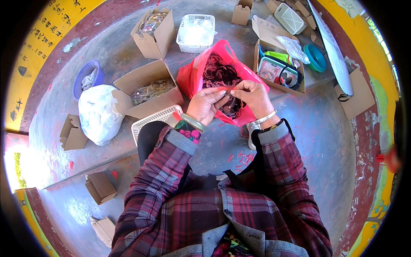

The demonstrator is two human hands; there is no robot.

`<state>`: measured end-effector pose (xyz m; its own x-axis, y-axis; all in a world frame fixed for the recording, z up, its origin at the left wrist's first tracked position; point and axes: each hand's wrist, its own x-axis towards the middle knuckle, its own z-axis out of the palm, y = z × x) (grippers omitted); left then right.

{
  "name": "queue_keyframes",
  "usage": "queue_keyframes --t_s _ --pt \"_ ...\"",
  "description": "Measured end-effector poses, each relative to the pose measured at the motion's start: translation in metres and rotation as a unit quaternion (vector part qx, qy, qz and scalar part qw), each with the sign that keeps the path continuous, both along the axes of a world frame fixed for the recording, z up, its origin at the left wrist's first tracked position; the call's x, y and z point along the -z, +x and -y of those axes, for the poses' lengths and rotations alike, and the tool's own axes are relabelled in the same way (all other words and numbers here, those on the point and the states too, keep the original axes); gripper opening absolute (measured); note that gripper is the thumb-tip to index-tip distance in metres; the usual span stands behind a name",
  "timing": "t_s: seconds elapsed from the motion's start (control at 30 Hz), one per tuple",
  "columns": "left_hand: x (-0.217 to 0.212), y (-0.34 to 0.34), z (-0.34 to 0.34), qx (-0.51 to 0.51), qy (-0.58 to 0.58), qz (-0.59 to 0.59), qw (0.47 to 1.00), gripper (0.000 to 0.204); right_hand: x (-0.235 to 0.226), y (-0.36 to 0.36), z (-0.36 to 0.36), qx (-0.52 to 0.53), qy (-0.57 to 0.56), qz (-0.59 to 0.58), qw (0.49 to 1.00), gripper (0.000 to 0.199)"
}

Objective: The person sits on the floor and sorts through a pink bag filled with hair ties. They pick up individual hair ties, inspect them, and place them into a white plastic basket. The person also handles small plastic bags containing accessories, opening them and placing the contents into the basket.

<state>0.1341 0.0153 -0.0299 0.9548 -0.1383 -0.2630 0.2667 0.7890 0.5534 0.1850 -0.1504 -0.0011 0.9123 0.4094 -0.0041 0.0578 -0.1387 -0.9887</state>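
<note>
My left hand (206, 104) and my right hand (253, 95) meet over a red plastic bag (192, 76) that stands open on the concrete floor. Between their fingertips they pinch a small red band (227, 89). The bag holds a heap of dark maroon bands (219, 73). A green bangle sits on my left wrist and a white one on my right. Both arms wear plaid sleeves.
Around the bag lie an open cardboard box of loose bands (150, 90), a white mesh basket (156, 118), a tied white bag (99, 112), a blue bowl (85, 77), another box (154, 30), a white basket (196, 33) and a box of containers (280, 70).
</note>
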Motion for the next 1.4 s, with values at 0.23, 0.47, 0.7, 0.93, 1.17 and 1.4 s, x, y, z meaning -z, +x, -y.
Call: queue_keyframes --t_s 0.23,0.47,0.7,0.93,1.17,1.4 --pt "-0.001 -0.001 0.0 0.006 -0.006 0.013 1.0 0.017 0.0 0.0 -0.001 0.0 -0.007 -0.005 1.0 0.007" --pt "0.003 -0.001 0.001 0.005 -0.015 0.033 0.999 0.019 0.009 0.003 -0.002 0.026 0.022 0.024 0.999 0.005" --pt "0.012 0.002 0.005 -0.031 0.048 0.042 0.998 0.019 -0.003 -0.011 -0.013 0.065 -0.127 0.378 0.915 0.011" --pt "0.006 -0.003 0.012 -0.027 0.104 0.061 0.992 0.023 -0.003 -0.018 -0.02 0.052 -0.18 0.427 0.885 0.011" --pt "0.012 -0.002 0.013 -0.025 0.191 0.094 0.977 0.024 -0.001 -0.019 -0.02 0.054 -0.205 0.452 0.867 0.01" --pt "0.02 -0.002 0.012 -0.01 0.289 0.103 0.952 0.025 0.002 -0.02 -0.02 0.037 -0.299 0.507 0.808 0.008"
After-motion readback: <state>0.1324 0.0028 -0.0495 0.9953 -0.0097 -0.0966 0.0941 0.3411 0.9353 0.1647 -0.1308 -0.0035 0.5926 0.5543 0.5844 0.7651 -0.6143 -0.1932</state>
